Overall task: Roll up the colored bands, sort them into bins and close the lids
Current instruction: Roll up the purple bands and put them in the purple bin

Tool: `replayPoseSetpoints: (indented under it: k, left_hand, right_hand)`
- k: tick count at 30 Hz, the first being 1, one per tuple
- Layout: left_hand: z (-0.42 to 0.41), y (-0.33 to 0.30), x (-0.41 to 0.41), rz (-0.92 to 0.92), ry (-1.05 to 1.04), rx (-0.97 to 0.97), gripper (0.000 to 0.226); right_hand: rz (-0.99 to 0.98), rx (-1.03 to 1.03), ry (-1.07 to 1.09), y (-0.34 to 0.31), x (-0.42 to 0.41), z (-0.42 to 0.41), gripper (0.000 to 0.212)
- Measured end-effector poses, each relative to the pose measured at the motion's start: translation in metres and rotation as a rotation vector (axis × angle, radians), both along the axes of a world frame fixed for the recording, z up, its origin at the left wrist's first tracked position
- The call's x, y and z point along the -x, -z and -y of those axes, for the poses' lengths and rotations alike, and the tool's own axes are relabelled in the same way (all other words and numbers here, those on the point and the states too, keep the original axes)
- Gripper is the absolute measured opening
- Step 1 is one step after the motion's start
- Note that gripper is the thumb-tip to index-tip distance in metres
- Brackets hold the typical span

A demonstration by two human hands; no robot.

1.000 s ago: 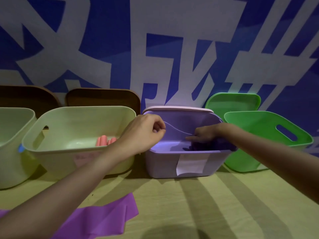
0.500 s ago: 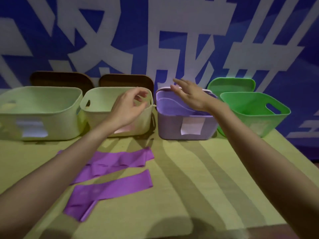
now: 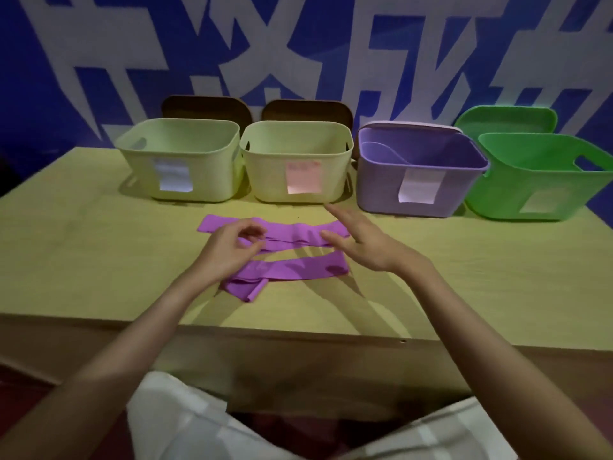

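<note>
Purple bands, 2 flat wrinkled strips under loosely curled left fingers and straight right fingers, seemingly ungrasped.

Four open bins stand along the table's far edge: two pale ones, a purple bin, a green bin. Two purple bands lie flat before them. Left hand loosely curled above the bands; right hand spread with fingers straight.

Bin labels too blurred to read; wall characters cropped
</note>
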State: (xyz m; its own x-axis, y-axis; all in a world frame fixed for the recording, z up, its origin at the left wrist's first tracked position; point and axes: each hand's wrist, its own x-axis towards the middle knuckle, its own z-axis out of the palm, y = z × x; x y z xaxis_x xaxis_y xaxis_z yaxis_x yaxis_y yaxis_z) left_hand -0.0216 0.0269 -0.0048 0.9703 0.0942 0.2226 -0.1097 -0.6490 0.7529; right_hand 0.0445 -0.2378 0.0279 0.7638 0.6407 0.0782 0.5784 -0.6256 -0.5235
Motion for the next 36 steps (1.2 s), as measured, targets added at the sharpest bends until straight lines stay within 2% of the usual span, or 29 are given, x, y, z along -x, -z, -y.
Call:
replayPoseSetpoints:
  k: [2,6,8,11,13,17,21,24,28,29,32,36]
  left_hand:
    - [-0.006,0.014,0.020,-0.022,-0.033,0.040,0.029]
    - [-0.015,0.035,0.051,-0.039,-0.054,0.060,0.042]
    - [-0.018,0.044,0.058,-0.023,-0.080,0.044,0.053]
    - [-0.020,0.052,0.060,-0.005,-0.152,0.010,0.051]
    - [-0.024,0.054,0.056,-0.041,-0.169,0.013,0.057]
    - [-0.036,0.046,0.045,-0.179,-0.067,0.127,0.083]
    - [-0.039,0.036,0.035,-0.233,0.014,0.107,0.063]
    - [-0.035,0.028,0.034,-0.238,0.046,0.142,0.058]
    - [-0.027,0.011,0.039,-0.159,0.111,0.167,0.065]
    - [-0.024,0.005,0.040,-0.137,0.136,0.179,0.064]
    - [-0.017,-0.009,0.041,-0.151,0.217,0.228,0.063]
    - [-0.018,-0.007,0.035,-0.373,0.235,0.217,0.074]
  right_hand:
    - [-0.070,0.013,-0.026,0.016,0.011,-0.001,0.067]
    - [-0.084,0.107,-0.038,0.045,0.018,0.003,0.064]
    - [-0.060,0.129,-0.042,0.051,0.019,0.004,0.054]
    - [-0.010,0.106,-0.021,0.053,0.020,0.007,0.034]
    - [0.022,0.053,0.044,0.055,0.018,0.009,0.034]
    - [0.046,0.038,0.233,0.064,0.007,0.008,0.028]
    - [0.043,0.027,0.391,0.067,0.006,0.000,0.019]
    - [-0.051,-0.171,0.471,0.061,0.008,-0.003,0.011]
    - [-0.505,-0.680,0.538,0.039,0.009,-0.002,0.008]
    - [-0.563,-0.755,0.540,0.035,0.008,0.000,0.008]
    - [-0.588,-0.878,0.565,0.026,0.002,0.007,0.009]
    - [-0.563,-0.925,0.590,0.025,-0.005,0.014,0.010]
